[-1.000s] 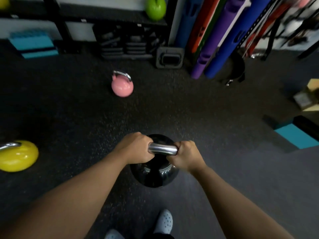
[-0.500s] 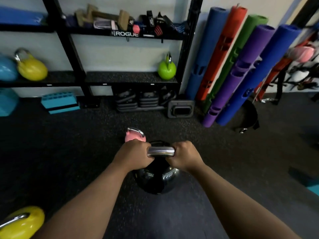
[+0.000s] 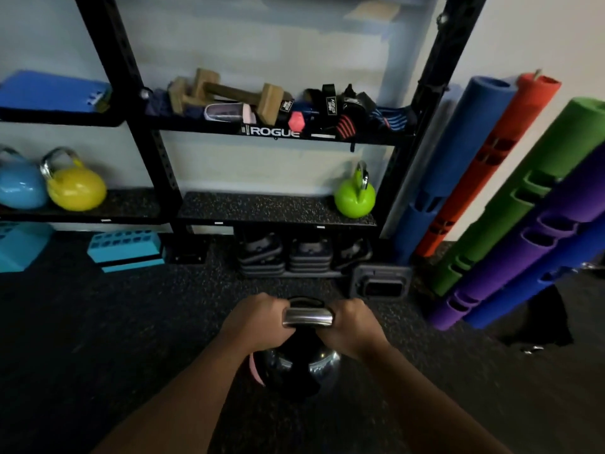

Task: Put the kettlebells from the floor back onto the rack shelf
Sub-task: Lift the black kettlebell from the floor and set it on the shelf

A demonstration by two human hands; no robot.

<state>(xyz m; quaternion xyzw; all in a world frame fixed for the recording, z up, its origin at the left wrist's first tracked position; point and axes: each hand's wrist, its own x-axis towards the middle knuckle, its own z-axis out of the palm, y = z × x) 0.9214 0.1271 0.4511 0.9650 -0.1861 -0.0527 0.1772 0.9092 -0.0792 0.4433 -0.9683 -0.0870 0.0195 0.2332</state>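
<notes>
I had both hands wrapped around the steel handle point(image 3: 307, 316) of the black kettlebell point(image 3: 299, 371). My left hand point(image 3: 257, 322) gripped the handle's left end and my right hand point(image 3: 352, 324) its right end, fingers curled fully closed. The bell hung below the handle, between my forearms, over the dark speckled floor point(image 3: 98, 339); whether it touched the floor I could not tell. A pink sliver point(image 3: 256, 370) showed at the bell's left edge, mostly hidden behind it.

Ahead stood the black rack point(image 3: 154, 158). Its low shelf point(image 3: 262, 209) carried a green kettlebell point(image 3: 354, 199) at the right end, upright, with the rest of that section bare. In the section to the left sat a yellow kettlebell point(image 3: 77, 188) touching a blue kettlebell point(image 3: 19, 188). The upper shelf held wooden blocks point(image 3: 229, 93) and wrist straps point(image 3: 347, 109). Foam rollers point(image 3: 491, 191) in blue, orange, green and purple leaned against the wall right of the rack.
</notes>
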